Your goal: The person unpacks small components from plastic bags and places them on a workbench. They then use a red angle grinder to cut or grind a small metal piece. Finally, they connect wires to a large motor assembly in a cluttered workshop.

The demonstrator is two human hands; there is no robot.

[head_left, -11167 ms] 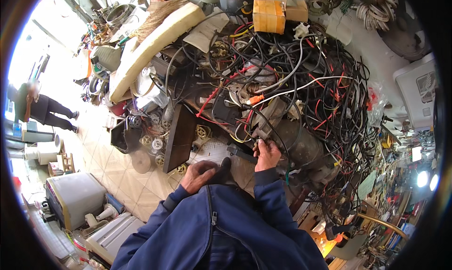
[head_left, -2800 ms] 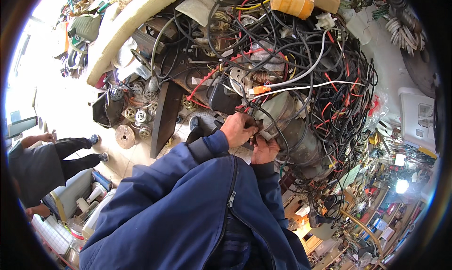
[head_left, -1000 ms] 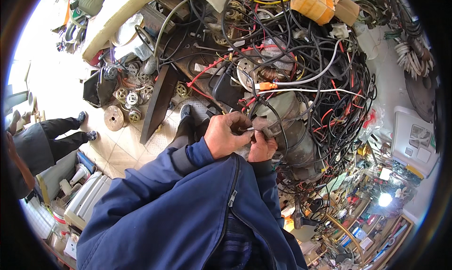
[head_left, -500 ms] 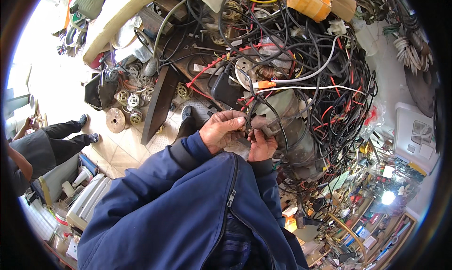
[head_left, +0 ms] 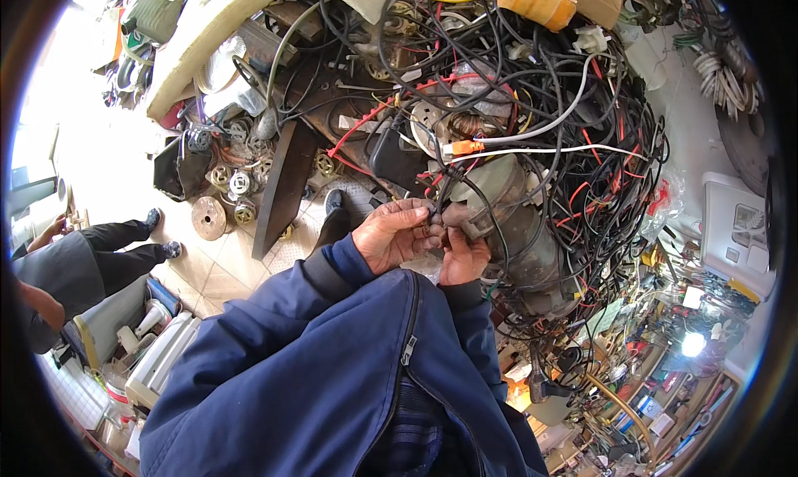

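Close together at the near edge of a heap of cables, my two hands work with fingers pinched. My left hand (head_left: 392,234) is closed, thumb against forefinger, on a thin black cable (head_left: 441,180) that runs down from the heap. My right hand (head_left: 463,254) is closed too, fingertips nearly touching the left ones; what sits between its fingers is hidden. Just beyond the hands lie a black plastic box (head_left: 392,157), a grey cable with an orange plug (head_left: 464,148) and a dull, rounded metal motor housing (head_left: 525,244).
The tangled black cables (head_left: 598,128) spread up and right. A dark board (head_left: 281,186) leans left of the bench, near a round wooden disc (head_left: 209,217) on the floor. Another person (head_left: 75,265) is at the far left. Tools crowd a lit bench (head_left: 657,394) at lower right.
My fingers have shifted slightly at the cable, the left ones curling differently. The whole view has tilted a little. Both hands stay in about the same place.
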